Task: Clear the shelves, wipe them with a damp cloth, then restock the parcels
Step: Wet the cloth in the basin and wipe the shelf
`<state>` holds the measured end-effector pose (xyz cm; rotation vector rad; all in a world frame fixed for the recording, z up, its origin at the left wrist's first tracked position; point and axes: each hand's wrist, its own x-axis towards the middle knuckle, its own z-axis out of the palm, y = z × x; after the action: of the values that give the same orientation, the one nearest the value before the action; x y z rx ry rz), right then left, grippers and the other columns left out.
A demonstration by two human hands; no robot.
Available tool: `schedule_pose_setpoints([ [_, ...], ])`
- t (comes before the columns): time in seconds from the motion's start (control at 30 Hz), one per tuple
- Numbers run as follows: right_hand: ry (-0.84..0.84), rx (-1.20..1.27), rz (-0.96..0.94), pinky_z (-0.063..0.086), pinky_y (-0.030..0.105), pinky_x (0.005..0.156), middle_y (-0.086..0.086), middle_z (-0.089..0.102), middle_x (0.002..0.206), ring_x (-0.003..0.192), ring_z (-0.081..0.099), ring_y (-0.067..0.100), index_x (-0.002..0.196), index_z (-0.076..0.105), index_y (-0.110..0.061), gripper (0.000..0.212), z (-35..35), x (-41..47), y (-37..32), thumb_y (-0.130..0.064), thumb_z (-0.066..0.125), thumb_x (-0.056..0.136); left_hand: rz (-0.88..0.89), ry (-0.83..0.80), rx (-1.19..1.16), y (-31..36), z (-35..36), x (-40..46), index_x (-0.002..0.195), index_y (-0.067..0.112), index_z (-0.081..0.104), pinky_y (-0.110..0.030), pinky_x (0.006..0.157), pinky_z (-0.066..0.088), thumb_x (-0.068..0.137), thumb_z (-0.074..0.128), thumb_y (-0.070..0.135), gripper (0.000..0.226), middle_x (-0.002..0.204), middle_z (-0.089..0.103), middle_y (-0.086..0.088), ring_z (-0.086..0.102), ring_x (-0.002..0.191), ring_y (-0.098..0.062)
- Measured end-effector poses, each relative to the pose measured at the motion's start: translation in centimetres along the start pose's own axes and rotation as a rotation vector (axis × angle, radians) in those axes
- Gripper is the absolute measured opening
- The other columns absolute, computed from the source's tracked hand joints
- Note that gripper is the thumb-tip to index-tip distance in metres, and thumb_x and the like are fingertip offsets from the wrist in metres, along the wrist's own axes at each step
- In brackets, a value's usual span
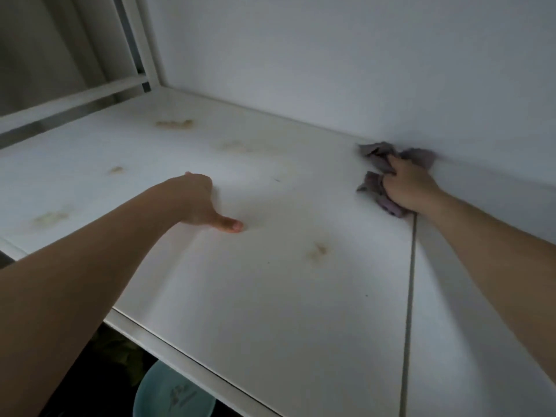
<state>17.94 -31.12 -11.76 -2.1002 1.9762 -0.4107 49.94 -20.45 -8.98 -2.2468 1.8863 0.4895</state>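
From the head view, the right hand (406, 188) is gripping a purple-grey cloth (379, 164) with its fingers (391, 173) curled round the middle of it. The cloth is lying bunched up on the white shelf (270, 296), right at the back where the shelf is meeting the wall (331, 55). Parts of the cloth are sticking out above and below the hand.

The cloth is looking soft and floppy and light. It should squash easily and bend any way, so I think a big handful in the middle, like this, is the best place to hold it. If it is damp it may drag a little on the shelf.

The left hand (200, 203) is resting flat on the shelf with its thumb (230, 225) pointing out. Its fingers are mostly hidden, but they seem straight and are holding nothing.

The shelf is showing no parcels. Brown stains (174, 124) are showing on it in a few places, so I think the wiping is not finished.

Under the shelf edge a pale green tub (174, 395) is peeking out. I cannot tell what is in it.
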Motion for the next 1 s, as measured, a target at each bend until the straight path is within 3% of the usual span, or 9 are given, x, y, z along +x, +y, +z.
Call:
schedule_pose_setpoints([
  [0.13, -0.040, -0.058, 0.033, 0.021, 0.039, 0.117, 0.021, 0.035, 0.152, 0.139, 0.033, 0.035, 0.148, 0.032, -0.010, 0.055, 1.8, 3.4, -3.3, -0.020, 0.044, 0.096, -0.034, 0.001, 0.090, 1.5, -1.0, -0.1, 0.104, 0.002, 0.056, -0.026, 0.074, 0.036, 0.064, 0.070, 0.068, 0.079, 0.092, 0.054, -0.007, 0.050, 0.088, -0.025],
  [0.37, -0.219, 0.131, -0.430, 0.026, 0.016, 0.103, 0.003, 0.037, 0.155, 0.141, 0.036, 0.020, 0.148, 0.038, -0.027, 0.055, 5.0, 1.3, -12.0, -0.013, 0.045, 0.095, -0.075, -0.018, 0.108, 1.8, -2.0, 0.1, 0.122, -0.001, 0.054, -0.029, 0.083, 0.040, 0.060, 0.076, 0.063, 0.092, 0.104, 0.059, -0.009, 0.055, 0.100, -0.026],
  [0.47, -0.257, 0.455, -0.283, 0.042, 0.012, 0.075, 0.010, 0.070, 0.116, 0.098, 0.065, 0.011, 0.147, 0.041, -0.016, 0.047, 3.2, 2.2, -8.3, -0.010, 0.038, 0.101, -0.048, -0.007, 0.046, -0.8, -1.7, -0.5, 0.144, 0.008, 0.039, -0.031, 0.104, 0.033, 0.066, 0.076, 0.057, 0.100, 0.145, 0.044, -0.007, 0.041, 0.132, -0.026],
  [0.53, -0.207, 0.503, -0.175, 0.046, 0.020, 0.052, -0.001, 0.069, 0.082, 0.064, 0.064, 0.013, 0.137, 0.049, -0.008, 0.037, 2.2, 3.5, -6.2, -0.007, 0.036, 0.102, 0.011, -0.018, 0.013, -1.8, -1.1, -1.1, 0.149, 0.013, 0.030, -0.031, 0.109, 0.026, 0.072, 0.070, 0.059, 0.098, 0.154, 0.031, -0.005, 0.031, 0.140, -0.024],
  [0.6, -0.151, 0.247, -0.129, 0.048, 0.024, 0.067, 0.005, 0.058, 0.101, 0.086, 0.063, 0.023, 0.128, 0.052, -0.013, 0.033, 2.4, 5.8, -6.5, -0.005, 0.037, 0.099, 0.031, -0.013, -0.016, -2.3, -0.7, -1.3, 0.149, 0.013, 0.028, -0.030, 0.109, 0.025, 0.074, 0.068, 0.059, 0.096, 0.154, 0.029, -0.005, 0.030, 0.140, -0.023],
  [0.67, -0.131, -0.007, -0.165, 0.037, 0.029, 0.102, 0.009, 0.046, 0.142, 0.131, 0.045, 0.027, 0.146, 0.038, -0.018, 0.049, 3.1, 7.4, -8.7, -0.016, 0.045, 0.098, 0.028, 0.007, -0.001, -2.2, -0.6, -1.0, 0.146, 0.012, 0.033, -0.032, 0.108, 0.027, 0.073, 0.069, 0.059, 0.095, 0.151, 0.034, -0.006, 0.033, 0.138, -0.025],
  [0.73, -0.154, -0.073, -0.266, 0.024, 0.034, 0.116, 0.003, 0.022, 0.161, 0.144, 0.028, 0.025, 0.153, 0.025, -0.024, 0.065, 4.3, 7.7, -12.4, -0.024, 0.052, 0.095, 0.017, 0.025, 0.020, -2.0, -0.6, -0.7, 0.144, 0.011, 0.037, -0.033, 0.107, 0.029, 0.070, 0.071, 0.060, 0.094, 0.148, 0.039, -0.007, 0.036, 0.136, -0.026],
  [0.87, -0.240, -0.016, -0.475, 0.020, 0.023, 0.113, 0.003, 0.023, 0.161, 0.145, 0.027, 0.022, 0.153, 0.027, -0.029, 0.061, 7.0, 6.2, -17.8, -0.016, 0.046, 0.096, -0.006, 0.026, 0.015, -2.0, -0.7, -0.4, 0.144, 0.013, 0.038, -0.033, 0.106, 0.031, 0.065, 0.073, 0.062, 0.100, 0.147, 0.040, -0.005, 0.037, 0.135, -0.026],
  [1.0, -0.239, 0.148, -0.440, 0.024, 0.008, 0.096, 0.002, 0.039, 0.152, 0.137, 0.039, 0.020, 0.143, 0.049, -0.027, 0.050, 6.6, 6.3, -14.4, -0.014, 0.046, 0.095, -0.003, 0.031, 0.027, -2.0, -0.9, -0.6, 0.147, 0.013, 0.034, -0.032, 0.106, 0.029, 0.065, 0.072, 0.063, 0.103, 0.148, 0.038, -0.004, 0.035, 0.136, -0.025],
])
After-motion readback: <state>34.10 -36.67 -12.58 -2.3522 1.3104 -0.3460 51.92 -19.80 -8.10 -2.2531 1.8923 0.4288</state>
